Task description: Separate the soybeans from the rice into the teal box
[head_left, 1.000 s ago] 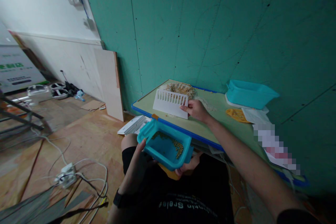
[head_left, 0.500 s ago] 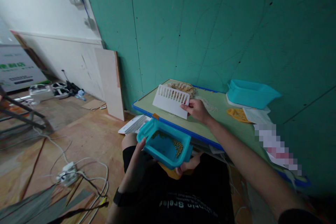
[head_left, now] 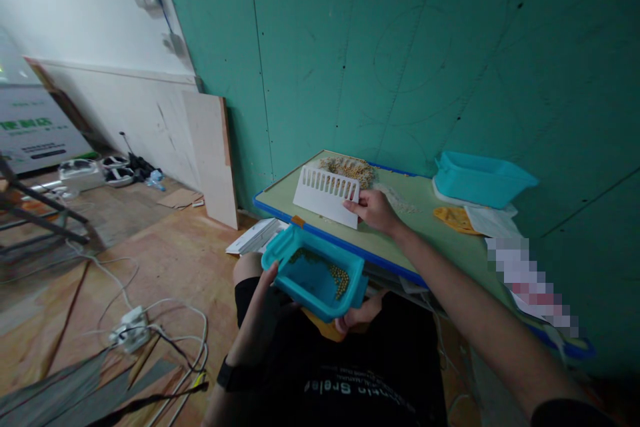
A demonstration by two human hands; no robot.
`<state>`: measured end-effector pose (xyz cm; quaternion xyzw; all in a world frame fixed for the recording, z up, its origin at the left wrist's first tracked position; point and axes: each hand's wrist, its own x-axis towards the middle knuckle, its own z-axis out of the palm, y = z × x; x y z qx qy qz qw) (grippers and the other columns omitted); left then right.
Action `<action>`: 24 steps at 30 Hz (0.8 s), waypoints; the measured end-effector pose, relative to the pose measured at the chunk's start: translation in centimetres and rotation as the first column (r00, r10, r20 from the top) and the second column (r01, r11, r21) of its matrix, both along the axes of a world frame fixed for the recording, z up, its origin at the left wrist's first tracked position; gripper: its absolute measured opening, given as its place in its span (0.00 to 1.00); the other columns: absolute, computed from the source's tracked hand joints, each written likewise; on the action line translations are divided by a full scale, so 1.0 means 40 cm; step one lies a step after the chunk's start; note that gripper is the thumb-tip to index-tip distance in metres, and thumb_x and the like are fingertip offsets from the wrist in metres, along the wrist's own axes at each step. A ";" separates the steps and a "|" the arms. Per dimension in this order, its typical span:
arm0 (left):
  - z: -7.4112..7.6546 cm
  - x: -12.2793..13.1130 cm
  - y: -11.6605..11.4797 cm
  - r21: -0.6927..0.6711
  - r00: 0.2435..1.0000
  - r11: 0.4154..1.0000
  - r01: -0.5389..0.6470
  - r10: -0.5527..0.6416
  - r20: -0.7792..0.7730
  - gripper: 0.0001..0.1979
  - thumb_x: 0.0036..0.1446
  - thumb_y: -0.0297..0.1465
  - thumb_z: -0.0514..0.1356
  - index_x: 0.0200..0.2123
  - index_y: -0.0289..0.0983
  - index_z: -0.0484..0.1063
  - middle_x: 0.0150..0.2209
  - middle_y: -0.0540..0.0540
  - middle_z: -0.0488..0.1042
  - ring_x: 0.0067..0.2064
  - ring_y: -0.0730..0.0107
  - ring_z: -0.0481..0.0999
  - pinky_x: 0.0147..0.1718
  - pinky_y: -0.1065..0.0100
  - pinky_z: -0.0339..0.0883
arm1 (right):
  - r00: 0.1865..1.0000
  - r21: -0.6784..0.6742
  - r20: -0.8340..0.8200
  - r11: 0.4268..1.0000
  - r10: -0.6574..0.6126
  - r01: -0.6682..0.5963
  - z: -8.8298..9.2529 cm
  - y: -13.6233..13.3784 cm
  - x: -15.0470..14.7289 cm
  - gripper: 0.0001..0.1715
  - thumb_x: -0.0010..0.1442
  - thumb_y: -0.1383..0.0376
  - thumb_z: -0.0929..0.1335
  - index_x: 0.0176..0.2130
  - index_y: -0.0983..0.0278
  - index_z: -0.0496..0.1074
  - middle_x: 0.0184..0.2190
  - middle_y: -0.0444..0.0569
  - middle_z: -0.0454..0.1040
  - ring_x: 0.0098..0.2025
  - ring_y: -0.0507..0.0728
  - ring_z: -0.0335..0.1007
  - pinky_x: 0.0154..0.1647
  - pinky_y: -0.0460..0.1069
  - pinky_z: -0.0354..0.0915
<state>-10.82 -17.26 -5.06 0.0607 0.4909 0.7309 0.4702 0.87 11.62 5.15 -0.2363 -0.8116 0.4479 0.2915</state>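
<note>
My left hand [head_left: 267,290] grips the left side of a teal plastic box [head_left: 313,313], thumb at its rim, over my lap. Small round yellowish beans [head_left: 340,280] lie inside, mostly at the right end. My right hand [head_left: 375,210] pinches the right edge of a white slotted comb-like plate [head_left: 325,203]. The plate is tilted above the table [head_left: 430,240], its slots pointing away from me. Just behind it lies a pile of beans [head_left: 355,170] on the tabletop, with pale grains [head_left: 395,199] scattered to the right.
A second teal box [head_left: 483,180] stands at the table's right rear, near a yellow cloth [head_left: 456,219]. A green wall [head_left: 400,47] rises directly behind the table. At left, a board [head_left: 213,160] leans there, and a power strip [head_left: 133,330] with cables lies on the floor.
The white plate has tipped slightly, its slotted edge a little lower at the left. The box and my left hand stay in place, apart from a slight shift of the whole view.
</note>
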 end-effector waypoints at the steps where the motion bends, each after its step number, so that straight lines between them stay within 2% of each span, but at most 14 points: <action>1: -0.002 -0.001 -0.001 0.007 1.000 1.000 -0.003 0.003 -0.002 0.35 0.66 0.52 0.65 0.71 0.47 0.71 0.61 0.39 0.83 0.60 0.42 0.84 0.47 0.51 0.84 | 1.000 -0.004 0.001 1.000 0.004 -0.004 0.001 -0.001 0.000 0.15 0.56 0.55 0.79 0.37 0.65 0.84 0.38 0.57 0.88 0.38 0.65 0.86 0.31 0.52 0.78; 5: -0.008 -0.001 -0.004 0.030 1.000 1.000 0.008 -0.008 -0.003 0.37 0.66 0.52 0.66 0.72 0.46 0.69 0.62 0.39 0.82 0.62 0.43 0.82 0.49 0.52 0.84 | 1.000 -0.017 -0.003 1.000 0.025 -0.025 0.007 -0.010 0.002 0.19 0.53 0.52 0.80 0.35 0.65 0.84 0.37 0.56 0.88 0.37 0.65 0.86 0.30 0.52 0.78; 9: -0.005 -0.001 -0.002 0.028 1.000 1.000 -0.004 0.004 0.014 0.35 0.66 0.52 0.65 0.70 0.43 0.72 0.61 0.36 0.83 0.62 0.39 0.82 0.51 0.48 0.83 | 0.997 -0.060 -0.021 0.996 0.072 -0.073 0.016 -0.025 0.006 0.22 0.51 0.49 0.81 0.35 0.65 0.84 0.35 0.56 0.87 0.35 0.64 0.85 0.28 0.51 0.77; 12: -0.006 -0.004 -0.001 0.029 0.999 1.000 0.004 -0.005 0.040 0.32 0.68 0.50 0.64 0.70 0.44 0.72 0.64 0.36 0.81 0.64 0.38 0.81 0.55 0.45 0.82 | 0.995 -0.115 -0.005 0.988 0.101 -0.101 0.023 -0.035 0.011 0.23 0.50 0.49 0.81 0.34 0.65 0.84 0.32 0.54 0.87 0.32 0.63 0.84 0.27 0.51 0.77; 16: -0.008 -0.005 -0.001 0.028 1.000 1.000 -0.001 0.000 0.027 0.33 0.68 0.50 0.64 0.72 0.48 0.69 0.69 0.40 0.78 0.66 0.41 0.80 0.54 0.48 0.82 | 0.991 -0.176 0.009 0.975 0.136 -0.133 0.029 -0.041 0.015 0.25 0.49 0.48 0.83 0.36 0.65 0.84 0.31 0.54 0.86 0.32 0.63 0.84 0.27 0.51 0.78; 21: 0.001 -0.001 0.002 -0.001 1.000 1.000 0.014 -0.014 0.019 0.31 0.72 0.50 0.60 0.71 0.44 0.71 0.63 0.38 0.82 0.63 0.41 0.82 0.52 0.47 0.83 | 0.995 -0.204 -0.035 0.974 0.093 -0.099 0.026 -0.029 0.013 0.24 0.50 0.49 0.83 0.36 0.65 0.84 0.33 0.55 0.87 0.33 0.64 0.85 0.27 0.52 0.79; 24: 0.007 0.003 0.005 -0.011 0.999 1.000 0.027 -0.026 0.023 0.30 0.73 0.49 0.58 0.71 0.43 0.71 0.62 0.38 0.83 0.61 0.43 0.83 0.49 0.50 0.83 | 0.998 -0.170 -0.059 0.984 0.035 -0.045 0.017 -0.007 0.008 0.23 0.51 0.50 0.82 0.37 0.65 0.84 0.33 0.56 0.87 0.32 0.64 0.85 0.27 0.53 0.80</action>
